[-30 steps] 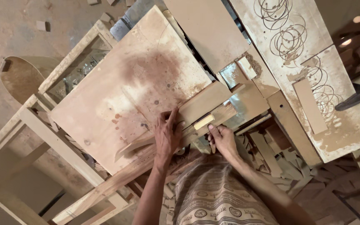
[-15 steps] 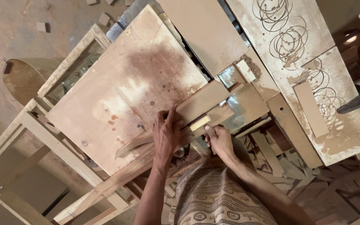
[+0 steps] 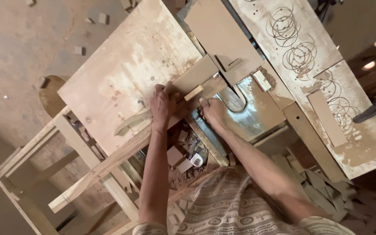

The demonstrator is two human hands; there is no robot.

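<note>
A long wooden strip (image 3: 109, 163) lies slanted across the saw table, from the lower left up to the metal saw plate (image 3: 257, 111). My left hand (image 3: 163, 104) presses down on it, fingers spread over the strip and a tan guide board (image 3: 195, 74). My right hand (image 3: 214, 113) grips the strip's end just beside a small pale wood block (image 3: 193, 92), close to the blade slot (image 3: 231, 98). The blade itself is hard to make out.
A big stained plywood top (image 3: 127, 74) covers the table's left part. A board with drawn circles (image 3: 310, 52) lies at the right. Offcuts pile up on the floor at the lower right (image 3: 323, 182) and under the table (image 3: 181, 156). A wooden frame (image 3: 31, 174) stands left.
Both hands and the strip sit higher in the view and nearer the blade slot than a second ago. The grip looks the same.
</note>
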